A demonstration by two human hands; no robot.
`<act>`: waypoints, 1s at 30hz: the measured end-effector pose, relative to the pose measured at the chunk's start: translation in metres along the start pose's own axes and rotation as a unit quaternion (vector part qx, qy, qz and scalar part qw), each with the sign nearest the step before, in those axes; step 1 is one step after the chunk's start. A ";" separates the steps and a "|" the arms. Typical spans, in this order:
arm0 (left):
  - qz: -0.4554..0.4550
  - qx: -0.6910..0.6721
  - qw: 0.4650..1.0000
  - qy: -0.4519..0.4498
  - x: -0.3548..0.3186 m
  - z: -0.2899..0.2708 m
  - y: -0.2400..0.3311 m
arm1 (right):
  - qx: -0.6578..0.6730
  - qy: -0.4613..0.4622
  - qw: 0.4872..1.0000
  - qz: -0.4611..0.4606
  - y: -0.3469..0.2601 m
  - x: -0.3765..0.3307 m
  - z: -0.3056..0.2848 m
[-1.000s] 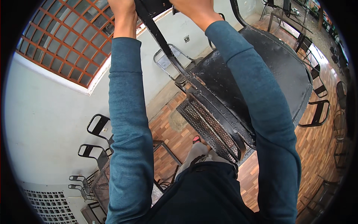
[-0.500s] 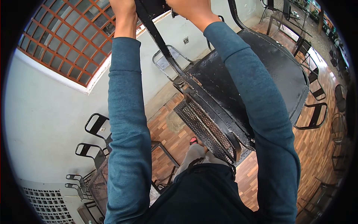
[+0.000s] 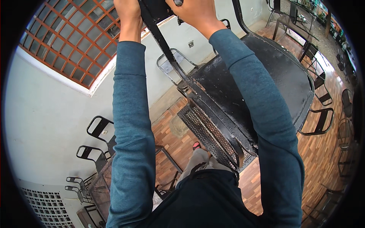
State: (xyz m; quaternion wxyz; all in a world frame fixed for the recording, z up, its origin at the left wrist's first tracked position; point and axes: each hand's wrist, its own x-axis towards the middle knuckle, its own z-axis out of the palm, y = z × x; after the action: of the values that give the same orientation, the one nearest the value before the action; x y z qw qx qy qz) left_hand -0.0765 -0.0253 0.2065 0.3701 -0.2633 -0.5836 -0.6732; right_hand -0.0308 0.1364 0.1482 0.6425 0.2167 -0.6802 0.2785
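A black metal chair [image 3: 262, 72] with worn, chipped paint stands raised on a perforated metal surface [image 3: 207, 133] in front of me. My left hand [image 3: 128, 13] is closed at the left post of its backrest, the fingertips cut off by the upper edge. Against the backrest panel [image 3: 156, 8], my right hand [image 3: 197, 13] is curled shut. A small dark piece shows at its thumb and another just beneath the hand; what these belong to is hidden. Both my arms reach up and forward past the seat.
Along the left wall are several black chairs [image 3: 99, 127] by a mesh-topped table [image 3: 100, 186]. A folding chair [image 3: 173, 66] leans near the wall beyond. More chairs [image 3: 319, 121] and tables stand to the right. A barred window [image 3: 76, 38] is at upper left.
My hands have come slightly lower in view, showing more of the right thumb and the dark pieces by it. The view has shifted a little; the chair stays in place.
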 end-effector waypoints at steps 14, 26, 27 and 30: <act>0.015 0.040 0.999 0.022 0.000 -0.002 -0.003 | 0.003 -0.020 1.000 0.015 -0.002 -0.012 -0.004; 0.015 0.028 0.999 0.008 0.002 -0.001 -0.002 | 0.003 -0.012 0.998 0.055 0.001 -0.009 -0.007; 0.015 0.027 0.999 0.008 0.001 -0.001 -0.001 | 0.005 -0.037 0.999 0.023 0.006 -0.007 -0.010; 0.012 0.030 0.999 0.015 -0.002 0.000 -0.001 | -0.002 -0.063 0.998 -0.004 0.010 -0.004 -0.011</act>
State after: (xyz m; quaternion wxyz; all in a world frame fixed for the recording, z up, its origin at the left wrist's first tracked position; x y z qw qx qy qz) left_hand -0.0761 -0.0247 0.2042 0.3942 -0.2487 -0.5951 -0.6546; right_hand -0.0284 0.1510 0.1432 0.6001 0.2355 -0.7188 0.2603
